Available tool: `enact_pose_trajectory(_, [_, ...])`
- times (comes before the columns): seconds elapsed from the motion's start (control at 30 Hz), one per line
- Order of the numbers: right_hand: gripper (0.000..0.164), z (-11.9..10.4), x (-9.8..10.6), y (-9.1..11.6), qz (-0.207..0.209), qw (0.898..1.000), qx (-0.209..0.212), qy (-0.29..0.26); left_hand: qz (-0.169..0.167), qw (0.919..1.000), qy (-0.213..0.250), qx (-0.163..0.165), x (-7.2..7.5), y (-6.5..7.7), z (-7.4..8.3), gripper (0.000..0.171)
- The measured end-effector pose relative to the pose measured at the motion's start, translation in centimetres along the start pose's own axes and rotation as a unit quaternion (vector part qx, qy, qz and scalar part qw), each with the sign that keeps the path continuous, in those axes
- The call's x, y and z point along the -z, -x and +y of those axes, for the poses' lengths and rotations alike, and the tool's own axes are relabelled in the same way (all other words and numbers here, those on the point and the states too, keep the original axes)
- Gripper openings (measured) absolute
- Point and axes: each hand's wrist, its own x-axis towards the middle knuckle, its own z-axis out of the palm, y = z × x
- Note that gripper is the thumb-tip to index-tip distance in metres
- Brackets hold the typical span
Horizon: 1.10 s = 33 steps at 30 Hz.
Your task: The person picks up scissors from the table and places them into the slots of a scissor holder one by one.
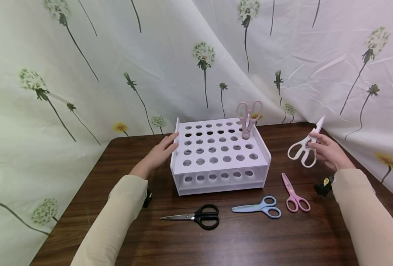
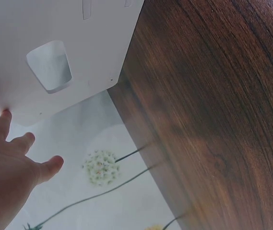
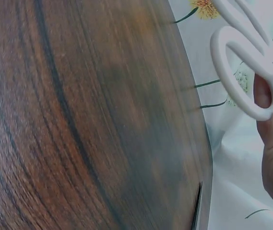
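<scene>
At the right, my right hand [image 1: 330, 150] pinches white scissors [image 1: 305, 146] near their pivot, held above the table with the blades tipped up and away. The right wrist view shows one white handle loop [image 3: 222, 57] beside the thumb. My left hand [image 1: 161, 150] rests its fingers against the left side wall of a white rack [image 1: 221, 168] with rows of round holes. In the left wrist view those fingers [image 2: 4, 122] touch the panel's edge, and the thumb stands apart. Pale pink scissors [image 1: 246, 123] stand in a hole at the rack's back right, handles up.
On the brown wooden table [image 1: 143, 244], black-handled scissors [image 1: 199, 217], blue scissors [image 1: 259, 207] and pink scissors [image 1: 294, 195] lie in front of the rack. A white curtain [image 1: 169, 66] printed with dandelions hangs behind and at both sides.
</scene>
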Motion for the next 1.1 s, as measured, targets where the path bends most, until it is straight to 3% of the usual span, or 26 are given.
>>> enact_pose_trajectory(0.27, [0.020,-0.5,-0.1,0.3,-0.036,0.997,0.004,-0.064,-0.002,1.0000,0.003,0.003,0.0,0.0,0.2,0.058])
enact_pose_trajectory(0.57, [0.018,-0.7,0.0,0.2,-0.019,0.997,-0.020,-0.071,-0.002,1.0000,0.004,0.003,0.1,0.1,0.2,0.058])
enact_pose_trajectory(0.67, [0.029,-0.7,-0.2,0.3,-0.039,0.995,-0.002,-0.096,-0.003,1.0000,0.007,0.004,0.1,0.1,0.1,0.058])
enact_pose_trajectory(0.83, [0.051,-0.3,-0.6,0.1,-0.071,0.987,0.062,-0.131,-0.001,1.0000,0.004,0.003,0.1,0.1,0.0,0.059])
enact_pose_trajectory(1.1, [0.037,0.0,-1.1,0.0,-0.084,0.981,0.100,-0.146,-0.001,1.0000,0.006,0.004,0.0,0.1,0.1,0.059])
